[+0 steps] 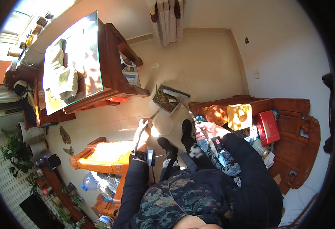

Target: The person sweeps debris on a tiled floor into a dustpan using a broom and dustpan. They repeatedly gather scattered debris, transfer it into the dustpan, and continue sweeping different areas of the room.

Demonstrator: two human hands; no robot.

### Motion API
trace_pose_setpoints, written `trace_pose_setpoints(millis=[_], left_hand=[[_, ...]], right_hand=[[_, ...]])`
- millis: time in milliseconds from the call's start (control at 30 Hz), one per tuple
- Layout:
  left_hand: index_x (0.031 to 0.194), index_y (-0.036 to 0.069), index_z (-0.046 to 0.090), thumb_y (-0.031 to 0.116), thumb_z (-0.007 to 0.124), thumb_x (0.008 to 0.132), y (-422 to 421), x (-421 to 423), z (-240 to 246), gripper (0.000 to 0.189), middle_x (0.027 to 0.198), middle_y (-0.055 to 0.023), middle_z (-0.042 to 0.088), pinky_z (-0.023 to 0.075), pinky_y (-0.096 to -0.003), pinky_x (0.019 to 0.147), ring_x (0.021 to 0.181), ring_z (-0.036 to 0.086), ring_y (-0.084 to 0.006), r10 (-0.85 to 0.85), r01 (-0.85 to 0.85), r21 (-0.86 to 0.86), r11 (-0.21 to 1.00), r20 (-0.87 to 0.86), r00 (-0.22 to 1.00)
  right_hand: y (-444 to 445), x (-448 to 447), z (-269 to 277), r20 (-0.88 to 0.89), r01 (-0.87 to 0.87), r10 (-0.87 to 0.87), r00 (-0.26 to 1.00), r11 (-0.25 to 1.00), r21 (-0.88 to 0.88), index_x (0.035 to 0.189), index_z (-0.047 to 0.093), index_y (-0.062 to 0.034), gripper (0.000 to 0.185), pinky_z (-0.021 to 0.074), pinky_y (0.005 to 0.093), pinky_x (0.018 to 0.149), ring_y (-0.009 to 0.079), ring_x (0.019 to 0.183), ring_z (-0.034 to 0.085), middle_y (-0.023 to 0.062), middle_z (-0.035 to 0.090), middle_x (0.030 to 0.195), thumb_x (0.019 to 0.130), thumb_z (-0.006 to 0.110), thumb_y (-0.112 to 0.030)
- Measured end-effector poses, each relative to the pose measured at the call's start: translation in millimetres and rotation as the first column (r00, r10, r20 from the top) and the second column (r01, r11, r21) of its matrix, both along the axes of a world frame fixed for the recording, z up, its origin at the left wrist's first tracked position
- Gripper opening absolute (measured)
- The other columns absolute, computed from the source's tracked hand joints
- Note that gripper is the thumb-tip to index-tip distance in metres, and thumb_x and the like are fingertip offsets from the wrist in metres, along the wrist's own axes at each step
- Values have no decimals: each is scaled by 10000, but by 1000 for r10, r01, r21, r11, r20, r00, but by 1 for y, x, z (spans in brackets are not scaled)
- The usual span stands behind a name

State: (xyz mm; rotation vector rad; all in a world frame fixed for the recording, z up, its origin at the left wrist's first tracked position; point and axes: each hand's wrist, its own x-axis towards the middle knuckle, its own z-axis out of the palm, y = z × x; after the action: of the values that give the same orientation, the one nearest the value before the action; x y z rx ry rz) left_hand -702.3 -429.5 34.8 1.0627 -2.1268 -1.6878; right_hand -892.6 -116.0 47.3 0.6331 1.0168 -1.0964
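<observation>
A dustpan [166,100] rests on the tiled floor beyond my shoes, with plant scraps and other debris in it. My left hand [145,126] is closed around a long handle that runs down toward the dustpan. A broom head [174,91] with dark bristles lies along the far side of the pan. In my right hand [209,131] is a second long handle [194,116], which slants toward the broom head; bright sunlight hides part of its length.
At upper left stands a wooden desk [108,71] with a glass top and a cloth. A wooden stool [107,169] is by my left arm. On the right, a carved wooden bench [292,143] holds a yellow box [239,116] and a red box [268,127].
</observation>
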Motion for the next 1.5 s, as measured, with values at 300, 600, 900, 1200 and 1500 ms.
trace_pose_setpoints(millis=[300,600,900,1200,1500], left_hand=[[968,-1,556,143,598,923,2,-4,31,158,824,-98,642,538,-274,655,709,680,-188,-51,59,-93,994,87,995],[966,104,504,143,514,894,-3,7,-5,82,854,-53,553,415,-266,793,873,554,-156,-161,160,-30,987,-38,986],[999,-12,487,168,596,926,-8,11,-30,223,833,-92,629,519,-285,621,683,664,-187,-216,193,-271,943,-56,975],[968,-3,498,175,588,932,-3,9,-11,203,824,-86,635,520,-290,627,698,660,-181,-29,40,131,991,-83,996],[943,-4,482,146,585,914,-9,6,-30,184,805,-95,637,519,-287,618,668,672,-185,-152,142,-196,970,-38,988]], right_hand=[[35,38,7,-151,-406,471,869,854,326,1122,417,-90,399,570,413,580,259,710,613,96,528,901,880,664,-290],[88,75,44,7,-440,456,890,855,275,1051,499,10,255,573,418,554,262,630,625,141,568,836,914,586,-187],[73,88,135,-297,-210,300,906,931,298,977,495,-55,312,435,267,416,125,492,505,48,497,669,968,507,-367],[53,66,143,-385,-87,198,902,954,287,979,476,-57,113,398,287,388,155,480,480,73,475,665,951,431,-157],[-4,33,92,-518,197,-63,853,958,209,1019,481,-115,134,396,298,370,164,453,477,82,508,699,920,413,-55]])
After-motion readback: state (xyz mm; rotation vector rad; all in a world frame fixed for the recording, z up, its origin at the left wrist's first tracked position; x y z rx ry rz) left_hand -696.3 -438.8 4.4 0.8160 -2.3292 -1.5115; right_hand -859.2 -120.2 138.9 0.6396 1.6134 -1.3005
